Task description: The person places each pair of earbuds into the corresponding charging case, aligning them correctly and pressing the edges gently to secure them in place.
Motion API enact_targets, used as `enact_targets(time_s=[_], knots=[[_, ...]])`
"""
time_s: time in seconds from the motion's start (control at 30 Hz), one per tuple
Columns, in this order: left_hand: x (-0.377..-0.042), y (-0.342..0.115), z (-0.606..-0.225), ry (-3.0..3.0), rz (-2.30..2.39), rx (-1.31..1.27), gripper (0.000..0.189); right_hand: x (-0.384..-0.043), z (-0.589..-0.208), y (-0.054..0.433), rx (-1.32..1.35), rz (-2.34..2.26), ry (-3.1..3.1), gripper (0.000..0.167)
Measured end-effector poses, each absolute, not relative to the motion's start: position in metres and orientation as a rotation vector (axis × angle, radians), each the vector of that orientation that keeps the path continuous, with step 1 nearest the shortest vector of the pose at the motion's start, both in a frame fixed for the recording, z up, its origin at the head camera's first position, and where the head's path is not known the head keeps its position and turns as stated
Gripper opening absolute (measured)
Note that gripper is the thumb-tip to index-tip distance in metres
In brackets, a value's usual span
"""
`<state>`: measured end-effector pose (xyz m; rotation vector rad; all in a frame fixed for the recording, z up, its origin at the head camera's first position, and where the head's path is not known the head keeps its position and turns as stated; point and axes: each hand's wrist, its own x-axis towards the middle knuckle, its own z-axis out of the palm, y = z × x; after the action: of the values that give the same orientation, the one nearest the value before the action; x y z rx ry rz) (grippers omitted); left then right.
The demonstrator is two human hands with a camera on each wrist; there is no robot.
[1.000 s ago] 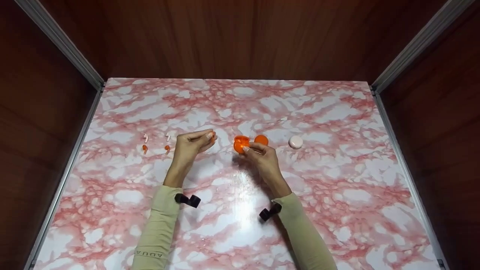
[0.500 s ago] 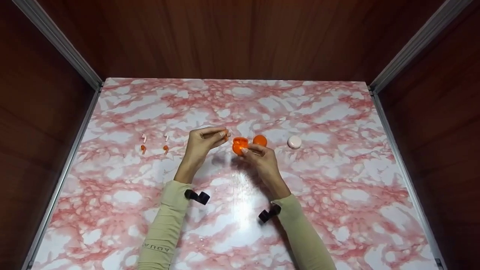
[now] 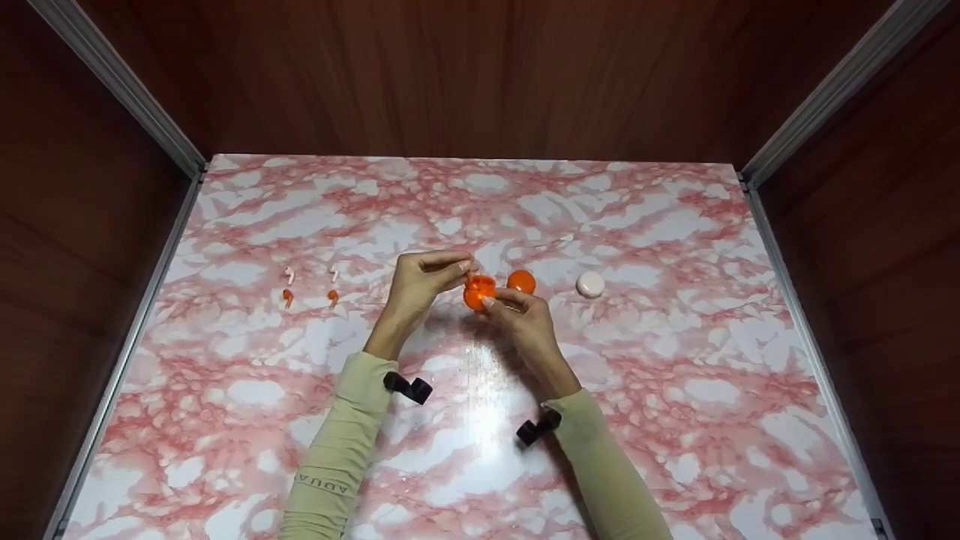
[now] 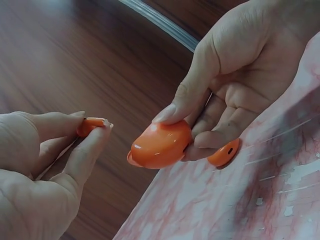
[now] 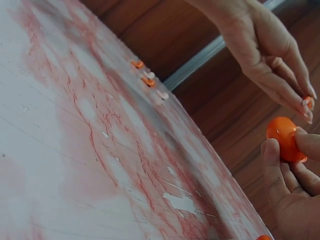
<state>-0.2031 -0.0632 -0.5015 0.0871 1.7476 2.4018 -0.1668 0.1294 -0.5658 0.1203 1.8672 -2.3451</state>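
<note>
My left hand (image 3: 424,281) pinches a small orange earbud (image 4: 92,125) between thumb and fingertips. In my right hand (image 3: 529,319) is a rounded orange earbud case (image 3: 478,294), held up off the table with its lid raised. The thumb lies on the near side of the case and the fingers are behind it. In the head view the left fingertips are right beside the raised lid; the left wrist view has a gap between earbud and case. The inside of the case cannot be made out in either wrist view.
On the table (image 3: 480,217), a second orange case (image 3: 521,283) lies closed just behind the right hand, with a white case (image 3: 590,284) further right. To the left lie two white earbuds (image 3: 289,276) and two orange earbuds (image 3: 333,298). Dark wooden panels (image 3: 480,75) enclose the table.
My left hand has moved right with the earbud, from well left of the open case to beside its lid. The right hand and the case have hardly moved.
</note>
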Motion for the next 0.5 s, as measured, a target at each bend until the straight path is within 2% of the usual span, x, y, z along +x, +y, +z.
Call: enact_targets(time_s=[0.23, 0.5], knots=[[-0.2075, -0.0586, -0.5015, 1.814, 2.312, 0.089, 0.030, -0.1671, -0.5681, 0.1294, 0.117, -2.341, 1.877, 0.027], [-0.2078, -0.0532, -0.5021, 1.962, 2.178, 0.159, 0.025, -0.1679, -0.5678, 0.1304, 0.103, -2.321, 1.903, 0.027]])
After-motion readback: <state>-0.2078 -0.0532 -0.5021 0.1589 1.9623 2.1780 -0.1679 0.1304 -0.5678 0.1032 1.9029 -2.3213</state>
